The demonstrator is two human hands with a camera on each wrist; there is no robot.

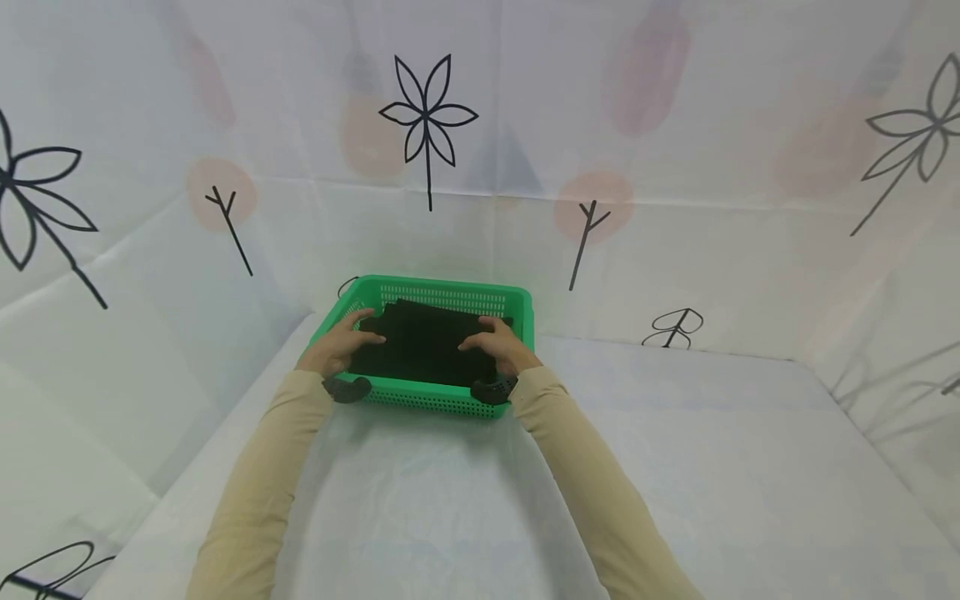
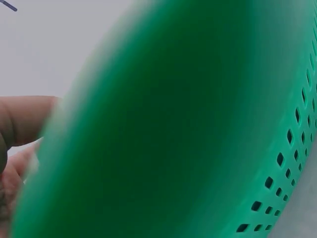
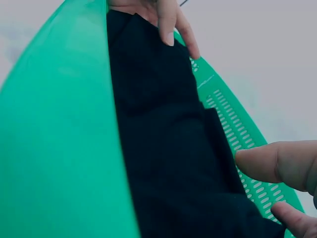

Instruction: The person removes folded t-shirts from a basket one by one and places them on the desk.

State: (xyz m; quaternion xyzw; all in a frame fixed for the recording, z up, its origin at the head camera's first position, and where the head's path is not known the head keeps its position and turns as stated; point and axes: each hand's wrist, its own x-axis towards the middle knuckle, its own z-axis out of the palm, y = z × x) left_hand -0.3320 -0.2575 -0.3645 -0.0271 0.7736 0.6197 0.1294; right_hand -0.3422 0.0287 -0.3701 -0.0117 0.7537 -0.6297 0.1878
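The left hand and right hand, both spread, are at the left and right ends of the cloth in the basket, far left on the table.

**Long tan sleeves, chunky black wrist gear**

So both arms are in the same plain beige-tan fabric, full length, right down to the wrists. It's kinda wrinkled, with creases bunching up near the right cuff. Left hand and right hand are bare. The black wrist pieces look rounded and lumpy, finer details too small to make out.
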